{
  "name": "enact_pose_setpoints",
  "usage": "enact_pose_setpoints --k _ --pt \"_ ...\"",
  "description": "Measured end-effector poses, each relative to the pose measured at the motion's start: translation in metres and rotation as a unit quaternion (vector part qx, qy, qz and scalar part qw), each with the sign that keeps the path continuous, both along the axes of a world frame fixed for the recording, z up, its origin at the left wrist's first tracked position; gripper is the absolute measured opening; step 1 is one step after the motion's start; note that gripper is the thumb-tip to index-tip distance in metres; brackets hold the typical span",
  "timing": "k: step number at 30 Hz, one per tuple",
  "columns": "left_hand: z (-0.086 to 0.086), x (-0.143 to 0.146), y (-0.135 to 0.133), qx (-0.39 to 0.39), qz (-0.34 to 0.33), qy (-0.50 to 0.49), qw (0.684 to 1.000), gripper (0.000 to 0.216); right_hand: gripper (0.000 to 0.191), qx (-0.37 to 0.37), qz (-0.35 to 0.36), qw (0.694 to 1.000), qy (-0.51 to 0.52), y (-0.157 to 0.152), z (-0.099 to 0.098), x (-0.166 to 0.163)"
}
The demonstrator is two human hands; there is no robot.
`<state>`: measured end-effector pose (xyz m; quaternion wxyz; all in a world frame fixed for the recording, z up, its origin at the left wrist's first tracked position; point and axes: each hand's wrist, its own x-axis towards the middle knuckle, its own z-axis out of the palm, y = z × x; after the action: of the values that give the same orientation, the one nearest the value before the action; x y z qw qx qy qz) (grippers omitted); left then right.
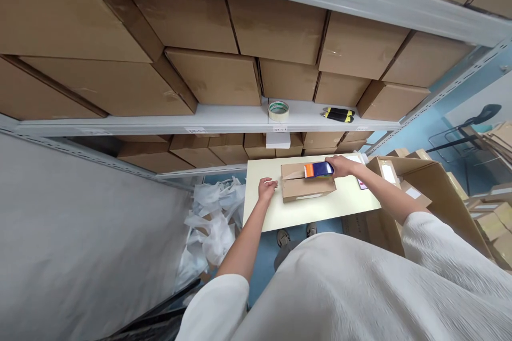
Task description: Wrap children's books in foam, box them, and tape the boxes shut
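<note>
A small closed cardboard box [306,189] lies on a pale yellow board [276,217] in front of me. My right hand [341,165] grips a blue and orange tape dispenser [319,169], held over the box's top near its far right part. Just off the box's left end is my left hand [266,190], its fingers loosely bent and apart, with no object visible in it. Whether its fingertips touch the box or a tape end is too small to tell. Part of a phone-like item [362,184] shows beneath my right forearm.
Shelves behind the board hold many cardboard boxes [216,77]. A tape roll [279,111] and black-and-yellow cutters [338,114] lie on the shelf ledge. To the right stands a large open carton [452,197]; white plastic bags [216,224] heap on the left floor.
</note>
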<state>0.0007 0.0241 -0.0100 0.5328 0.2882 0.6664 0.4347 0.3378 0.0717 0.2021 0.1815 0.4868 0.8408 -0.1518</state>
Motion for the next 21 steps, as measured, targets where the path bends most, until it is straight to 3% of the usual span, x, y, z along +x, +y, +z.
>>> enact_pose_setpoints --k 9,13,17,21 --pt "-0.011 0.016 0.004 0.006 -0.045 0.102 0.994 0.032 0.047 0.000 -0.005 1.000 0.001 0.000 -0.002 0.000" --pt "-0.009 0.010 -0.001 0.066 -0.064 0.163 0.982 0.025 0.047 -0.004 -0.010 1.000 0.001 -0.001 -0.001 -0.002" --pt "-0.004 0.006 -0.005 0.101 -0.116 0.111 0.982 0.024 0.046 -0.007 -0.019 1.000 0.006 -0.002 0.000 -0.005" --pt "0.014 0.007 -0.003 0.171 -0.144 0.190 0.956 0.042 0.046 -0.011 -0.025 0.999 0.017 -0.003 0.001 -0.005"
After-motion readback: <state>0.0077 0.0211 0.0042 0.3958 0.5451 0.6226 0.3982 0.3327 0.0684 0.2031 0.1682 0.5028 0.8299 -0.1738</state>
